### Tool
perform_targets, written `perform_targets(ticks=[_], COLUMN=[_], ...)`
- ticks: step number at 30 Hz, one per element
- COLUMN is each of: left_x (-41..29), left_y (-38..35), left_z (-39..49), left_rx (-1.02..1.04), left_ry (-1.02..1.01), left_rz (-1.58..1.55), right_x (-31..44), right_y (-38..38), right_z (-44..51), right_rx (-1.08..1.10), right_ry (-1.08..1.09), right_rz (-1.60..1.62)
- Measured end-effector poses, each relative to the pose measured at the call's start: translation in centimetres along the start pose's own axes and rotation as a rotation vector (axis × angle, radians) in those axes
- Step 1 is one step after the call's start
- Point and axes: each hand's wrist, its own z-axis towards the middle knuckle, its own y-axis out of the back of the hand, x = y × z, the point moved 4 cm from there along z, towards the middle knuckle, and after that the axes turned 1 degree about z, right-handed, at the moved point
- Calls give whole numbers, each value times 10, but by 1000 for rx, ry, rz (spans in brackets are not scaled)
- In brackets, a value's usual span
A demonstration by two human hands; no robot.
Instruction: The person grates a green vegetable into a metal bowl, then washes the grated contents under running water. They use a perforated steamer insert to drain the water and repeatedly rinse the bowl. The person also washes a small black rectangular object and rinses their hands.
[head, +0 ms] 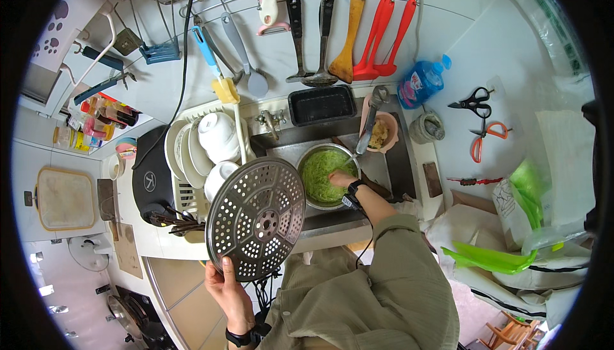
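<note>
My left hand grips the rim of a round metal steamer plate, thumb on its upper face. The perforated plate is tilted in front of the dish rack. My right hand is dipped into a metal bowl in the sink, its fingers hidden among shredded green vegetable in liquid. Water runs into this bowl from a metal faucet just above the hand. I cannot make out whether those fingers are closed on any shreds.
White bowls and plates stand in a dish rack left of the sink. A pink container with food scraps sits at the sink's back right. A blue detergent bottle stands behind it. Utensils, including a wooden spatula, hang above.
</note>
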Motion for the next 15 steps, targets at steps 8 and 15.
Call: perform_targets(ticks=[8, 15], left_x=[-3, -1], left_y=[3, 4], left_z=[-3, -2], left_rx=[-1, 11], left_ry=[-33, -22], left_rz=[23, 16], right_x=[13, 50], right_y=[-25, -55], right_z=[16, 5], right_rx=[-444, -332], right_ry=[53, -64], right_rz=[-134, -310])
